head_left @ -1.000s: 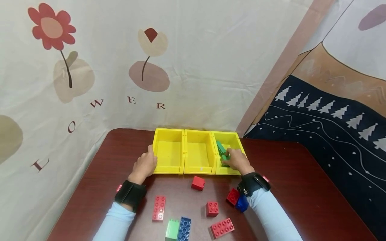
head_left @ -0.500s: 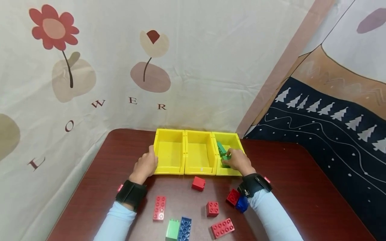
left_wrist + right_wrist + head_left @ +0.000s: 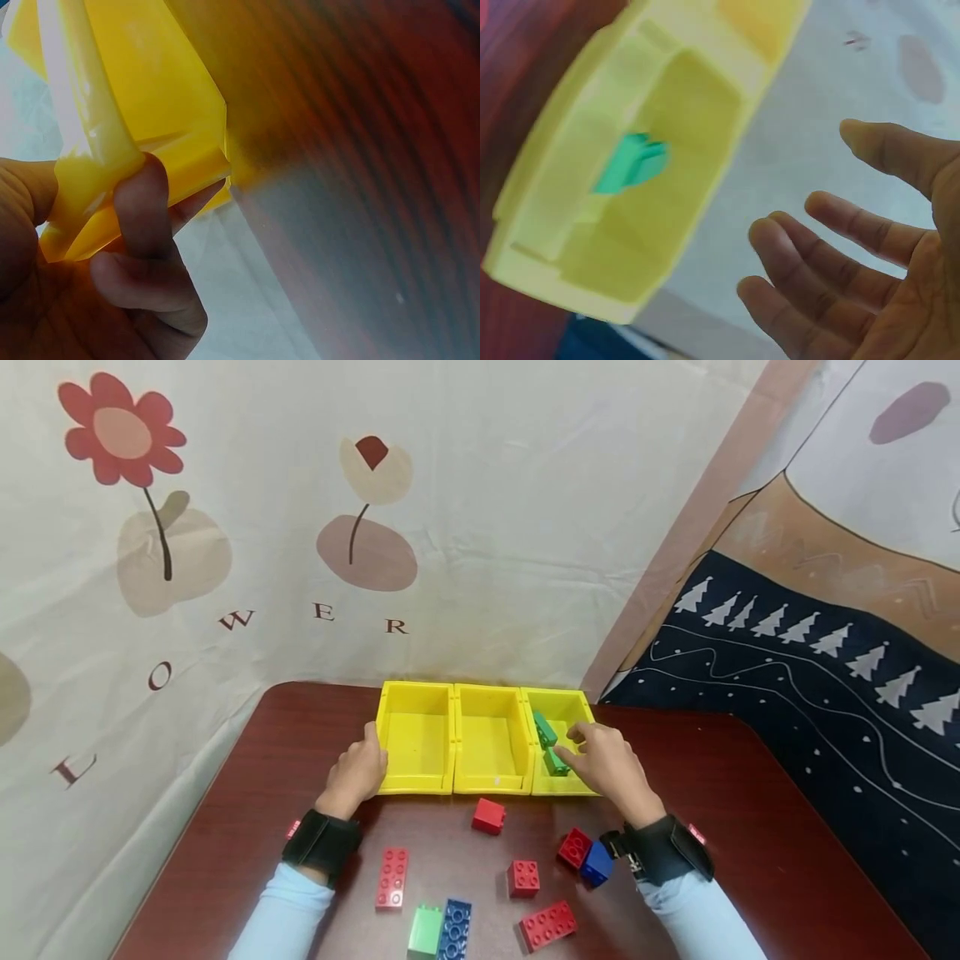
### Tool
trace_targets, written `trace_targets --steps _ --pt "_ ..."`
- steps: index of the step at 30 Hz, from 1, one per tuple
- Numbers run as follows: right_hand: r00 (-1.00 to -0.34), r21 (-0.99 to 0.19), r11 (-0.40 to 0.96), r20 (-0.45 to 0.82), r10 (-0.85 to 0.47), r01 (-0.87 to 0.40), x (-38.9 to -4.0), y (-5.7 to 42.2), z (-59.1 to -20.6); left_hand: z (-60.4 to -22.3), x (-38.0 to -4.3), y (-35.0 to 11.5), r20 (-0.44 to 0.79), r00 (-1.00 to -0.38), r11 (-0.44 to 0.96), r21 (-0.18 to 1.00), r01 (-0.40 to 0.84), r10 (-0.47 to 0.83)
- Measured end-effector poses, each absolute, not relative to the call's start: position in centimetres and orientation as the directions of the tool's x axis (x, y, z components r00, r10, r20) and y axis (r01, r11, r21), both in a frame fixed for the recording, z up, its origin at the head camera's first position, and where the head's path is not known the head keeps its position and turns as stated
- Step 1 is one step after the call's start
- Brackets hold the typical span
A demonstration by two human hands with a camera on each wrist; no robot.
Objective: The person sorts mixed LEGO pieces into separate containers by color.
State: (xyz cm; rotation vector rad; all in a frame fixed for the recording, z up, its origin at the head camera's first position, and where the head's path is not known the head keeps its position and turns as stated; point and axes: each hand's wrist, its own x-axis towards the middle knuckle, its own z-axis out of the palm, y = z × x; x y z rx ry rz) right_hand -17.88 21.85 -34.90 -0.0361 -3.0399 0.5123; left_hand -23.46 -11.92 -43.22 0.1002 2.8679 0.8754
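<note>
Three yellow bins (image 3: 491,693) stand side by side at the back of the table. My left hand (image 3: 355,771) grips the outer wall of the left bin; in the left wrist view its fingers curl round the yellow rim (image 3: 94,127). Two green bricks lie in the right bin, one a long green brick (image 3: 544,729) near its divider and the other a green brick (image 3: 555,763) nearer the front. Over the right edge of that bin is my right hand (image 3: 611,768), its fingers loosely spread and holding nothing in the right wrist view. Left and middle bins hold no bricks.
In front of the bins lie several red bricks (image 3: 523,879), a blue brick (image 3: 597,864) touching a red brick (image 3: 574,848), and a light green brick (image 3: 425,932) beside a dark blue brick (image 3: 454,930). A printed cloth (image 3: 480,568) hangs behind the table.
My right hand has let go of the green brick in the right bin and drawn back to the right. My left hand stays on the left bin's wall.
</note>
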Motion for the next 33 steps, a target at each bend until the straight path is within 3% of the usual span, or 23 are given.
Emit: trace_targets --steps 7,15,24,33 --pt "-0.975 -0.310 0.940 0.207 -0.077 -0.140 -13.9 19.4 -34.4 -43.2 -23.4 -12.0 -0.121 -0.988 0.831 0.556 0.017 0.100" --pt "-0.964 -0.307 0.925 0.208 -0.165 -0.225 -10.4 16.4 -36.0 -43.2 -23.5 -12.1 -0.119 -0.988 0.833 0.554 0.017 0.100" --pt "-0.942 -0.324 0.885 0.086 -0.325 -0.335 -8.1 15.9 -39.1 -42.9 -23.6 -11.8 -0.131 -0.986 0.830 0.558 0.009 0.099" --pt "-0.946 -0.326 0.910 -0.108 -0.306 -0.257 -7.7 15.6 -40.6 -43.1 -23.5 -11.9 -0.137 -0.985 0.832 0.555 0.008 0.101"
